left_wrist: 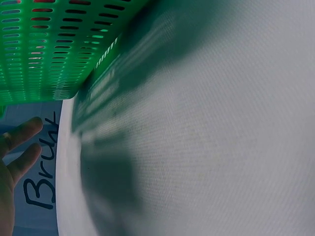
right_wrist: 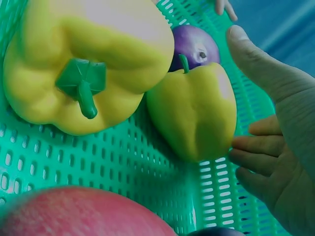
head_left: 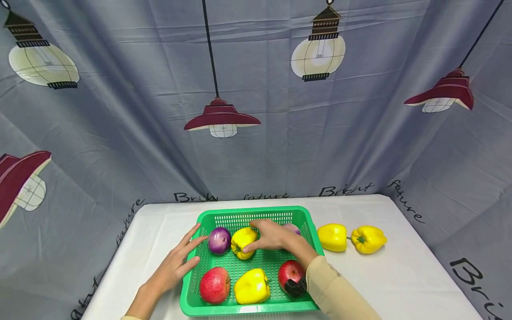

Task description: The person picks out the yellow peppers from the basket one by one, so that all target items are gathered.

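A yellow bell pepper (head_left: 242, 242) sits in the green basket (head_left: 230, 310), beside a round purple onion (head_left: 219, 240). My right hand (head_left: 274, 235) is at this pepper's right side. In the right wrist view the fingertips (right_wrist: 241, 147) touch or nearly touch the pepper (right_wrist: 194, 113), while the thumb stands apart from it. My left hand (head_left: 172, 266) is spread at the basket's left rim, its fingers straight and holding nothing. In the left wrist view only part of that hand (left_wrist: 12, 164) shows, next to the basket wall (left_wrist: 54, 49).
In the basket's front row are a red apple (head_left: 214, 285), another yellow bell pepper (head_left: 252, 286) and a second red apple (head_left: 290, 272), partly hidden by the right wrist. A purple onion (head_left: 292, 228) shows behind the right hand. Two yellow peppers (head_left: 332, 237) lie on the white table (head_left: 400, 280).
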A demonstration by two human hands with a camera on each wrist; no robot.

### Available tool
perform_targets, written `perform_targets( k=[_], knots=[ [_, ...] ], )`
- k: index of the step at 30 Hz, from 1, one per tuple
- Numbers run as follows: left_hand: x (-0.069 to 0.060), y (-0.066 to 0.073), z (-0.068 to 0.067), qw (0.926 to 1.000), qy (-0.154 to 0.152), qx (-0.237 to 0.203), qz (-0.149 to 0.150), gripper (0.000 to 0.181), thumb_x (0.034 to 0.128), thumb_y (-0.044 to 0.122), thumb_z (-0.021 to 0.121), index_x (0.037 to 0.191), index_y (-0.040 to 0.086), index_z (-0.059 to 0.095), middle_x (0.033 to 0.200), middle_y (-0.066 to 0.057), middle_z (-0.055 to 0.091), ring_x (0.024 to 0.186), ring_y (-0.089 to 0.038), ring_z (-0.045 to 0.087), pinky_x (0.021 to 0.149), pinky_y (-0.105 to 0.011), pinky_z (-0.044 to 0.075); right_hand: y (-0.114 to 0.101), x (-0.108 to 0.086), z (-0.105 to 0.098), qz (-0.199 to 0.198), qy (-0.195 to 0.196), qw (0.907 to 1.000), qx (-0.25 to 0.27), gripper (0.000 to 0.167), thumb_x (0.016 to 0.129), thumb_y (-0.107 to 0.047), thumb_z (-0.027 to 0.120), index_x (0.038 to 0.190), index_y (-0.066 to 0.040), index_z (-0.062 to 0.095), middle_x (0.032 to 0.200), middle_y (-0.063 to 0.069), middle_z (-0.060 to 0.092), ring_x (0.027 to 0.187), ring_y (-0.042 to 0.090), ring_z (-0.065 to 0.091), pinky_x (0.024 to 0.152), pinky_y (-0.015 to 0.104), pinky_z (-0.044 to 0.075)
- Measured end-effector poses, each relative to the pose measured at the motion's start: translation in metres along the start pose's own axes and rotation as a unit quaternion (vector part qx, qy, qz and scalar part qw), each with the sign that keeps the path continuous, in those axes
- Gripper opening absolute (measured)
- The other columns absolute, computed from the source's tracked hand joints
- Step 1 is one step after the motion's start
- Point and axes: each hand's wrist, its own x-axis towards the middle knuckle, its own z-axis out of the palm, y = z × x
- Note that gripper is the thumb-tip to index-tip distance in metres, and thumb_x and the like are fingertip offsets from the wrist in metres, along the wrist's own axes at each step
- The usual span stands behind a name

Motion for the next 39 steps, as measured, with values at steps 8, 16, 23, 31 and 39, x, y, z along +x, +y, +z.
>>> perform_targets(
  k=[8, 16, 23, 31, 39],
  knots=[
    [0.000, 0.000, -0.001, 1.0000, 0.000, -0.001, 0.000, 0.059, 0.0901, 0.009, 0.063, 0.148, 0.014, 0.052, 0.164, -0.015, 0.026, 0.145, -0.035, 0.034, 0.097, -0.071, 0.039, -0.006, 0.009, 0.005, -0.015, 0.000, 0.9998, -0.013, 0.077, 0.078, -0.059, 0.081, 0.125, -0.003, 0.062, 0.104, 0.001, 0.067, 0.093, 0.016, 0.062, 0.084, 0.030, 0.052],
    [0.001, 0.000, 0.000, 1.0000, -0.002, -0.003, 0.000, 0.058, 0.0902, 0.009, 0.062, 0.147, 0.014, 0.053, 0.163, -0.015, 0.026, 0.145, -0.035, 0.035, 0.097, -0.070, 0.039, -0.015, 0.017, 0.008, -0.029, -0.021, 0.9994, 0.003, 0.063, 0.074, -0.058, 0.084, 0.108, -0.010, 0.063, 0.084, -0.009, 0.058, 0.075, 0.009, 0.055, 0.070, 0.024, 0.050],
    [0.001, 0.001, 0.000, 1.0000, 0.000, -0.003, -0.002, 0.057, 0.0901, 0.009, 0.062, 0.147, 0.013, 0.053, 0.163, -0.015, 0.027, 0.145, -0.034, 0.035, 0.097, -0.070, 0.040, -0.019, 0.019, 0.011, -0.028, -0.018, 0.9994, -0.007, 0.061, 0.077, -0.056, 0.083, 0.110, -0.008, 0.063, 0.085, -0.008, 0.058, 0.075, 0.010, 0.055, 0.070, 0.024, 0.050],
    [0.001, 0.001, -0.001, 1.0000, -0.001, -0.005, -0.006, 0.058, 0.0909, 0.009, 0.061, 0.148, 0.015, 0.052, 0.164, -0.016, 0.026, 0.145, -0.034, 0.035, 0.098, -0.070, 0.039, -0.026, 0.022, 0.019, -0.030, -0.008, 0.9988, -0.038, 0.052, 0.076, -0.045, 0.088, 0.107, -0.009, 0.067, 0.085, -0.009, 0.058, 0.072, 0.007, 0.052, 0.065, 0.020, 0.047],
    [-0.001, 0.000, 0.002, 1.0000, 0.002, -0.004, -0.004, 0.057, 0.0909, 0.008, 0.061, 0.147, 0.013, 0.053, 0.164, -0.014, 0.026, 0.145, -0.033, 0.034, 0.098, -0.070, 0.039, -0.027, 0.021, 0.024, -0.028, -0.011, 0.9983, -0.050, 0.045, 0.077, -0.042, 0.088, 0.103, -0.011, 0.067, 0.079, -0.011, 0.056, 0.068, 0.007, 0.052, 0.061, 0.018, 0.047]
  ],
)
